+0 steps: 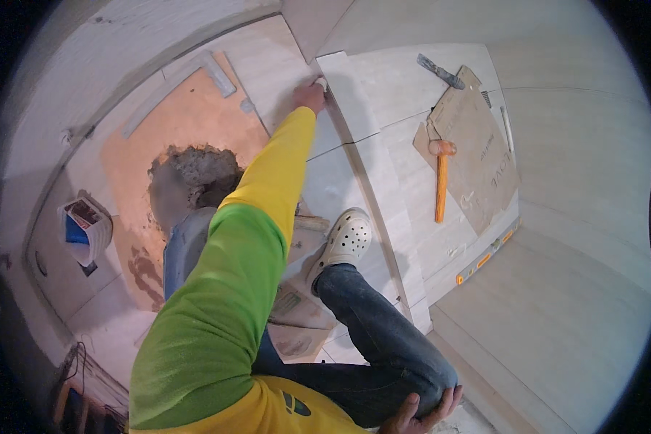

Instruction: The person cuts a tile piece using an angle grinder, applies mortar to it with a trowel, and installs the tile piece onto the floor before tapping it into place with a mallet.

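My left hand, at the end of a yellow sleeve, reaches to the edge of the raised tiled step, its fingers closed around a small pale object too small to name. My right hand grips my bent knee at the bottom. A white clog on my foot stands on the tiled floor beside the step. Left of my arm lies an orange board with a grey mortar mound and a metal bar on it.
On the step lie cardboard, a putty knife and a wooden-handled mallet; a level lies along its edge. A white bucket stands at left. Walls border both sides; cables hang at lower left.
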### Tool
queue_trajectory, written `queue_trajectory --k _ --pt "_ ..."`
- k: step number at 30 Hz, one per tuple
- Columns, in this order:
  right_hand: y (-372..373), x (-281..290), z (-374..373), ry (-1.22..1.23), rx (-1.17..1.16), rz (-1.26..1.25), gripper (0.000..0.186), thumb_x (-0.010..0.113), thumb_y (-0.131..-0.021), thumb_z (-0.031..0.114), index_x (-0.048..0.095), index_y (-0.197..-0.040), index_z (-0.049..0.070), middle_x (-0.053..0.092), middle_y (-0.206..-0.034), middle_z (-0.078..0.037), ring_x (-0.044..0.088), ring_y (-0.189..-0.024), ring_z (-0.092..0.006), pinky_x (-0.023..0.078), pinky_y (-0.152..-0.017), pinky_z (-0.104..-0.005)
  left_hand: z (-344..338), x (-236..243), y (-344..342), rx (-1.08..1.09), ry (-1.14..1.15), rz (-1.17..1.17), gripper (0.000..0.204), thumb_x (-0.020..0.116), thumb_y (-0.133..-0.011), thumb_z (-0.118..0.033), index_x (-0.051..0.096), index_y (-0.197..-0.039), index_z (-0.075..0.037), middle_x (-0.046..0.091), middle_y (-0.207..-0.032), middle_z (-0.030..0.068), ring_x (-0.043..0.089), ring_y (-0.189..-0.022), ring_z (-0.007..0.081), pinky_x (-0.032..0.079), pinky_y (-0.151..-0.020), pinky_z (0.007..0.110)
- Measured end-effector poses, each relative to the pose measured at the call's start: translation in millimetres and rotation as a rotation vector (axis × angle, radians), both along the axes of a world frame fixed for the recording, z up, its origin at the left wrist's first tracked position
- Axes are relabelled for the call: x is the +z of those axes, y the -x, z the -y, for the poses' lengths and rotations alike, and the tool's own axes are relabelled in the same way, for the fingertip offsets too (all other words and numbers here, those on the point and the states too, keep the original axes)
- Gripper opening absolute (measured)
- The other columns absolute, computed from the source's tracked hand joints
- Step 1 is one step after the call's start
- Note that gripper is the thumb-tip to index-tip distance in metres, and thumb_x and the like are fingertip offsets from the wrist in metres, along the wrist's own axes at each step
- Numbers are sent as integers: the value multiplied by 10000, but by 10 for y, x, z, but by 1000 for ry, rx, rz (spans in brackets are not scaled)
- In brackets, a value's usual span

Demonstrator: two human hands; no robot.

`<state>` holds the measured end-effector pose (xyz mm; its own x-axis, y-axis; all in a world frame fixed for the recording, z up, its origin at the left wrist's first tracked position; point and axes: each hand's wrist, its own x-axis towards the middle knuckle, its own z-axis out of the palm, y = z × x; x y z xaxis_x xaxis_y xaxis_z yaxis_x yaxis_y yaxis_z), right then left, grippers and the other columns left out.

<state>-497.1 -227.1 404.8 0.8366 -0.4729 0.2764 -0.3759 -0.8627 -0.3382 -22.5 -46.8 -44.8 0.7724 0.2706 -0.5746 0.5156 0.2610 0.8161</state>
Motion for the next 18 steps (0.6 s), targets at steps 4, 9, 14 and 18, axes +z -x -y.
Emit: queue_trajectory --k 4,9,14,18 --pt "30 34 32 -2 13 -38 642 716 -813 272 479 -1331 -23 392 -1424 -291 373 -1312 -419 230 -1104 -522 -206 -132 -122 127 -34 150 330 492 -894 -173 677 -1160 -113 634 -871 75 622 -733 187 554 -616 328" --pt "23 56 93 59 -24 -82 641 721 -814 293 486 -1326 -14 393 -1416 -304 378 -1308 -422 246 -1092 -532 17 71 -153 121 80 92 326 529 -918 -229 655 -1156 -46 674 -860 108 647 -642 179 523 -557 306" --pt "7 145 83 0 32 -124 656 750 -779 287 503 -1317 4 388 -1413 -319 395 -1294 -443 271 -1074 -546 -672 -1 -385 -68 -194 254 225 521 -930 -172 593 -1106 -53 620 -937 91 650 -768 199 585 -611 335" --pt "-47 71 86 12 5 -97 636 743 -779 259 507 -1316 14 386 -1406 -335 396 -1290 -466 273 -1070 -561 -403 313 -384 42 167 37 211 469 -965 -179 546 -1088 -26 613 -931 99 657 -759 194 599 -647 326"
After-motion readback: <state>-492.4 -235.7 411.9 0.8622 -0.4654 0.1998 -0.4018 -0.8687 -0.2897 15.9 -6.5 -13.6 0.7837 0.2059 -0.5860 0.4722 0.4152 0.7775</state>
